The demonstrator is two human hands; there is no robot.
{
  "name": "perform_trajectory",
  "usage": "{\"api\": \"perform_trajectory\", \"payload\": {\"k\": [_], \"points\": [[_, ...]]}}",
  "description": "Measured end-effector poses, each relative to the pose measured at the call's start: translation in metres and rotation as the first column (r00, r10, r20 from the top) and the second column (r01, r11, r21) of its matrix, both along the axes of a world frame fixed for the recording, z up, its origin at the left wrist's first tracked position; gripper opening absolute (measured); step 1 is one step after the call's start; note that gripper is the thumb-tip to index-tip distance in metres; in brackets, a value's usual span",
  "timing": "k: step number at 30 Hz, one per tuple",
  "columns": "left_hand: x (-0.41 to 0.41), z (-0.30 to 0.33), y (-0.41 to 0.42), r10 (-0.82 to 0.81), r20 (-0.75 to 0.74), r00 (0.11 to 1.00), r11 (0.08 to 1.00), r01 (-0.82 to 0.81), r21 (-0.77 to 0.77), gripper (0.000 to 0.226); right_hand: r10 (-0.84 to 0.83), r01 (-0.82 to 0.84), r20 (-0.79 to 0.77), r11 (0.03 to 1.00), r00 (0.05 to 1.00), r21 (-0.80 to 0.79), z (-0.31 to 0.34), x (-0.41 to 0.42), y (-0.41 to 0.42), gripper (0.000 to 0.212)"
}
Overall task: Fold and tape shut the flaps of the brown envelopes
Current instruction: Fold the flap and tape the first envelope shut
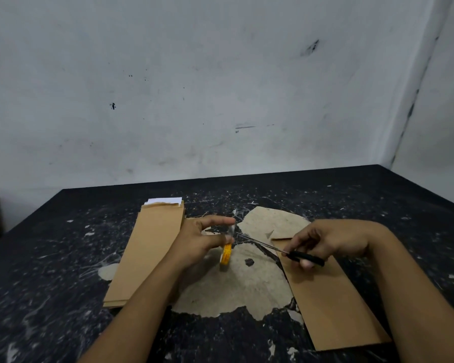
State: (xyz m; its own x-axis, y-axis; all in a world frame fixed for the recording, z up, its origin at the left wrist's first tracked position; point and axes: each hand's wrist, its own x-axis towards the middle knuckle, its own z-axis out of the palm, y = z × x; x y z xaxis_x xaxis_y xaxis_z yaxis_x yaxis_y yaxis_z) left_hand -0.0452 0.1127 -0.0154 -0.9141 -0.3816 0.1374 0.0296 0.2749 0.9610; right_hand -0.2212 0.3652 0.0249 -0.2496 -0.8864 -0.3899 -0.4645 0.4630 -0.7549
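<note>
While my left hand [202,239] is pinching tape [226,254] pulled up off its roll, my right hand [323,242] is gripping scissors [273,247], blades pointing left at the strip, envelope [325,292] lying under the right hand.

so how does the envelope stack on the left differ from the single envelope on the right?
The envelope stack is several envelopes deep, with white paper showing at its far end; the single envelope lies alone and shows no paper. The stack lies left of the left hand, which holds the tape roll; the single envelope lies under the right hand, which holds the scissors. Its far end appears folded over. Both are brown, long, flat on the table.
</note>
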Motion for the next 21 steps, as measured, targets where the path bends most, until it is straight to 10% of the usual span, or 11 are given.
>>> {"api": "perform_trajectory", "payload": {"k": [21], "points": [[-0.0003, -0.0061, 0.0054, -0.084, 0.097, 0.992, 0.996, 0.084, 0.006, 0.044, -0.071, 0.067, -0.025, 0.989, 0.997, -0.128, -0.0016, -0.0012, -0.0050, 0.030]]}}
